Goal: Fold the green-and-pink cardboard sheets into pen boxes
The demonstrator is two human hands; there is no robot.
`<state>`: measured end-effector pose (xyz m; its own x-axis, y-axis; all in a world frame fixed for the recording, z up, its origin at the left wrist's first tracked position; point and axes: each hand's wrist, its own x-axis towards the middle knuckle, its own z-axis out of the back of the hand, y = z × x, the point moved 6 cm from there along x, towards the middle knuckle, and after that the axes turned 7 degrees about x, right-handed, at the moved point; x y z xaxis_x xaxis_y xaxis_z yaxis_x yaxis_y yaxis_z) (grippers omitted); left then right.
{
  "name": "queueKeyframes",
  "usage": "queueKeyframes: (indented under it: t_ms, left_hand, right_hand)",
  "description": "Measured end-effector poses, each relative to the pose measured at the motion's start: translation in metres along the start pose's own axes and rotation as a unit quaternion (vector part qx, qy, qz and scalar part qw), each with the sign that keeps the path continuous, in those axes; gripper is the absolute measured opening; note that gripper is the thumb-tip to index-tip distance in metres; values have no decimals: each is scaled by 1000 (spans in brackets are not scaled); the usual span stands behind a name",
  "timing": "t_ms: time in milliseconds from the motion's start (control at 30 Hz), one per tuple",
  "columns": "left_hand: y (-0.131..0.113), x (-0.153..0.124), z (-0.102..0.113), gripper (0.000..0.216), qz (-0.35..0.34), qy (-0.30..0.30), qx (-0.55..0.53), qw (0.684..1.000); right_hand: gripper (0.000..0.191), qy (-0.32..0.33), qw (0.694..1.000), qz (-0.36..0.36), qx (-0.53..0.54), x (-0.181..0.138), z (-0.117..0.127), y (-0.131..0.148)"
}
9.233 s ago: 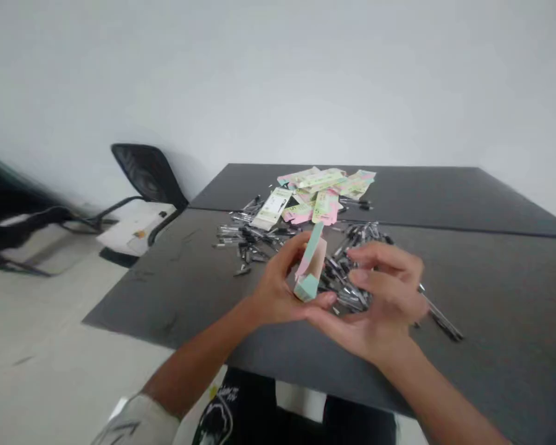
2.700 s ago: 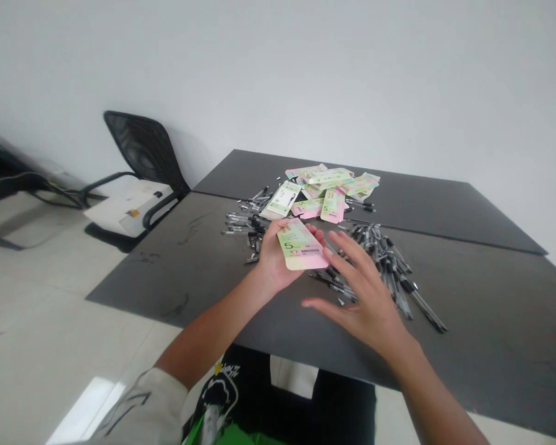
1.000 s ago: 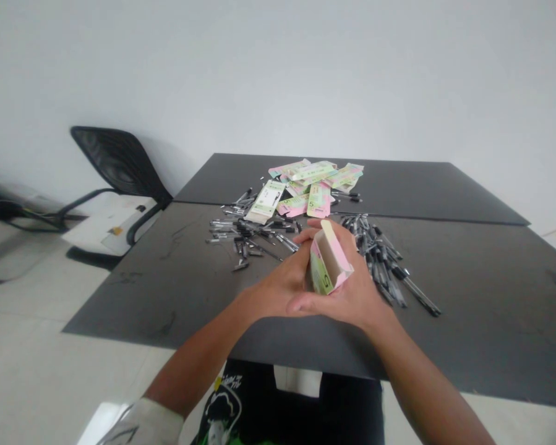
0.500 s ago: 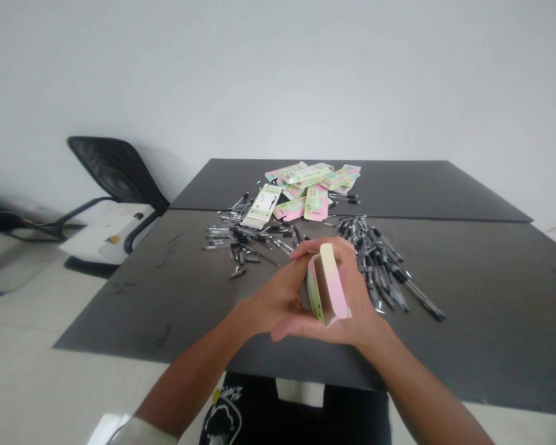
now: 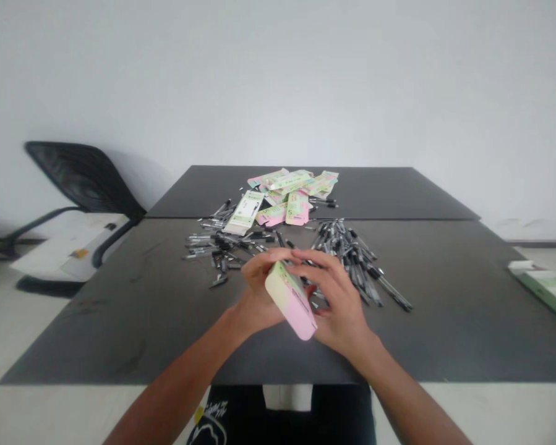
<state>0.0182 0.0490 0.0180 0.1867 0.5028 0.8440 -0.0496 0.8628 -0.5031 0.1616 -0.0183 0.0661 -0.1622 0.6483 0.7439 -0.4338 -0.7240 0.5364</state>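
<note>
In the head view a slim pink and pale green cardboard pen box (image 5: 292,301) is held tilted over the near part of the table, its end flap toward me folded over. My left hand (image 5: 259,293) is closed round its left side. My right hand (image 5: 340,303) curves about the right side, fingertips on the far upper part and thumb close by. Just beyond my right hand is a heap of black and clear pens (image 5: 352,253). More loose pens (image 5: 222,244) are scattered beyond my left hand. Whatever is inside the box is hidden.
Several flattened or empty-looking pen boxes (image 5: 296,207) are piled at the back middle of the dark table (image 5: 133,296). A white and green carton (image 5: 544,287) lies at the right edge. Left of the table stands a black mesh chair (image 5: 83,179) with a white box (image 5: 73,244) on it.
The box has turned: its near end was open and now is covered by the flap. My right hand has shifted from under the box to its right side. The view has swung right.
</note>
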Motion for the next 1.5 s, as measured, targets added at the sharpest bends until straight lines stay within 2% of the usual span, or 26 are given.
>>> queueKeyframes:
  t_ms: [67, 100, 133, 167, 233, 333, 400, 500, 567, 633, 733, 833, 933, 1033, 1133, 1200, 1233, 1267, 1333, 1400, 1500]
  left_hand:
    - [-8, 1, -2, 77, -48, -16, -11, 999]
    - [-10, 2, -4, 85, -53, -1, -14, 999]
    - [-9, 3, -9, 97, -35, 37, 21, 998]
    - [-9, 4, -9, 105, -25, 45, 54, 997]
    - [-11, 5, -8, 114, -21, 48, 95, 994]
    - [-15, 6, -4, 102, -37, 31, 113, 992]
    - [-14, 4, -5, 91, -34, 40, 121, 991]
    - [-10, 0, -6, 83, -20, 59, 129, 990]
    - [-5, -3, -6, 81, -11, 69, 137, 988]
    - [0, -5, -5, 77, -1, 74, 146, 987]
    - [5, -7, -3, 72, 4, 69, 156, 985]
    - [9, -9, -3, 69, 6, 72, 150, 986]
    - [10, -11, -4, 67, 8, 83, 144, 986]
    - [9, -9, -2, 62, 7, 83, 150, 985]
    - [6, -3, 1, 46, 20, 74, 177, 981]
    - [6, 2, 4, 30, 38, 64, 205, 976]
    - [7, 5, 5, 26, 49, 63, 218, 973]
    - [9, 7, 7, 25, 59, 57, 231, 970]
    - [15, 12, 11, 23, 76, 40, 252, 964]
    - [22, 16, 15, 20, 88, 28, 269, 959]
    - [34, 20, 19, 17, 104, 31, 289, 951]
  right_hand:
    - [39, -15, 1000, -14, 21, -9, 7, -4]
    - [34, -35, 998, -45, 40, -14, 15, -10]
    - [28, -67, 992, -90, 59, -19, 25, -20]
    - [25, -108, 981, -142, 73, -26, 39, -32]
    - [36, -204, 947, -238, 74, -42, 78, -60]
    - [51, -282, 921, -265, 33, -57, 148, -98]
    - [57, -306, 909, -283, 4, -63, 197, -125]
    - [66, -314, 893, -316, -54, -71, 261, -161]
    - [71, -308, 881, -349, -91, -80, 294, -181]
    - [69, -287, 867, -389, -123, -91, 317, -199]
    - [46, -217, 844, -461, -167, -109, 332, -222]
    - [35, -125, 822, -516, -205, -124, 333, -239]
    - [33, -70, 810, -526, -249, -129, 330, -245]
    - [37, -73, 817, -484, -304, -121, 326, -235]
    - [56, -123, 835, -400, -358, -101, 310, -210]
    - [65, -130, 854, -349, -364, -84, 285, -193]
    - [64, -109, 869, -332, -351, -74, 267, -187]
    - [60, -69, 886, -321, -327, -64, 246, -183]
    - [43, 56, 913, -310, -259, -44, 198, -178]
    - [31, 169, 914, -310, -200, -27, 157, -176]
    - [22, 245, 902, -315, -165, -1, 124, -184]
